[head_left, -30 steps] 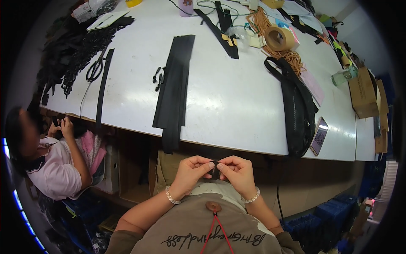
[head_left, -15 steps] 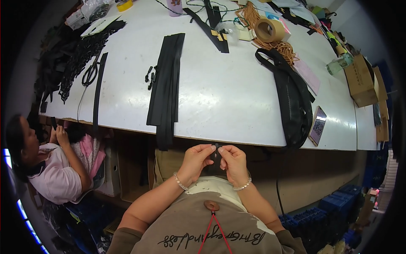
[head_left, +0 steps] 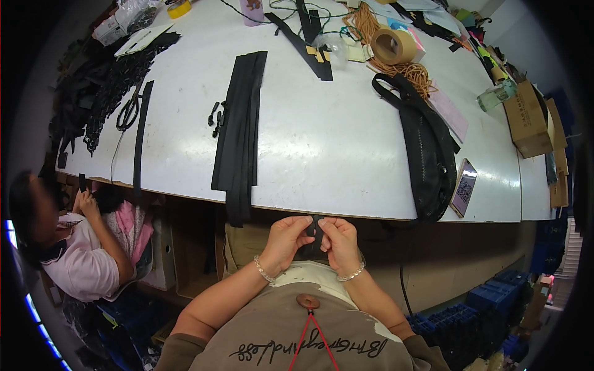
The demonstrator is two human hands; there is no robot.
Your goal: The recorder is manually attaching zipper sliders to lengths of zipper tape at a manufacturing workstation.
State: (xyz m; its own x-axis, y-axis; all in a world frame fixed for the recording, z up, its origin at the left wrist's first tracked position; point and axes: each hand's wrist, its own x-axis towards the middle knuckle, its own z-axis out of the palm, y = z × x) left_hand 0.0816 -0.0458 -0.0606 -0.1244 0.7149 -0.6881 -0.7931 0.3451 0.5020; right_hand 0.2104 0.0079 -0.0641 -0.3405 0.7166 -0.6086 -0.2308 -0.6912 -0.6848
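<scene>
In front of my body, just below the table's near edge, my left hand (head_left: 288,240) and my right hand (head_left: 337,240) meet at the fingertips. Between them they pinch a narrow black strip (head_left: 315,230), which runs down toward my lap. Both thumbs press on its upper end; any small part under them is too hidden to name. Ahead and to the left, a stack of long black straps (head_left: 238,123) lies on the white table (head_left: 322,148), its lower ends hanging over the edge. Several small black clips (head_left: 215,117) rest beside that stack.
To the right are a black bag (head_left: 427,148) and a phone (head_left: 464,188). A tape roll (head_left: 394,46) and brown cord (head_left: 362,25) sit at the back. Scissors (head_left: 128,114) and black pieces (head_left: 120,77) lie on the left. A co-worker (head_left: 83,247) sits at lower left, holding a dark piece.
My hands stay together on the black strip and shift only slightly. The table's contents shift a little in view. The co-worker's hands move slightly.
</scene>
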